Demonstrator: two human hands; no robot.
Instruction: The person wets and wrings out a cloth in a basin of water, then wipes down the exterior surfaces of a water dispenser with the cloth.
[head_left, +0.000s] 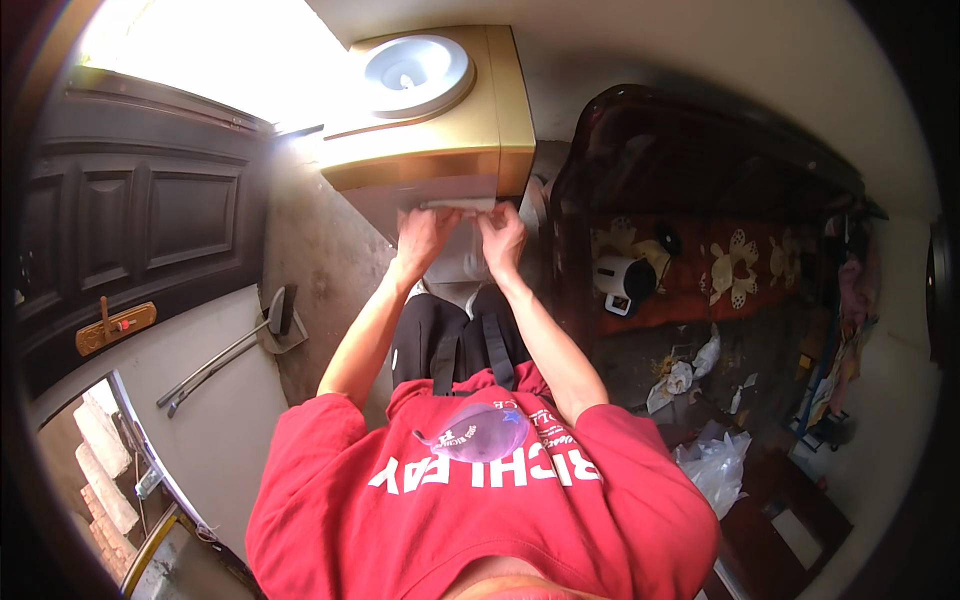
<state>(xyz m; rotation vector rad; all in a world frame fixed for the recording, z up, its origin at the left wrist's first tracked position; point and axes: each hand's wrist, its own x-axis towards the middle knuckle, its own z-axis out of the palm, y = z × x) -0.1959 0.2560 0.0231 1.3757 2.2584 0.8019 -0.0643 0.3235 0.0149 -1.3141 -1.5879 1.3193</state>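
Observation:
A gold-coloured water dispenser (491, 112) with a round pale bottle seat (416, 75) on top stands before me. At its front, my left hand (426, 234) and my right hand (501, 234) are close together, fingers bent. Both sets of fingertips meet the lower edge of a pale, narrow strip (459, 203) on the front panel. Whether they pinch it or only touch it cannot be told. Below the strip, a greyish, glossy lower front (450, 255) shows between my wrists.
A dark panelled door (191, 210) stands at left, with a long-handled dustpan (283, 330) by the wall. At right is a dark wooden bench (574, 225) with a patterned red cover (682, 292) and a white-and-black kettle (624, 281). Crumpled white litter (679, 379) and a clear plastic bag (712, 469) lie nearby.

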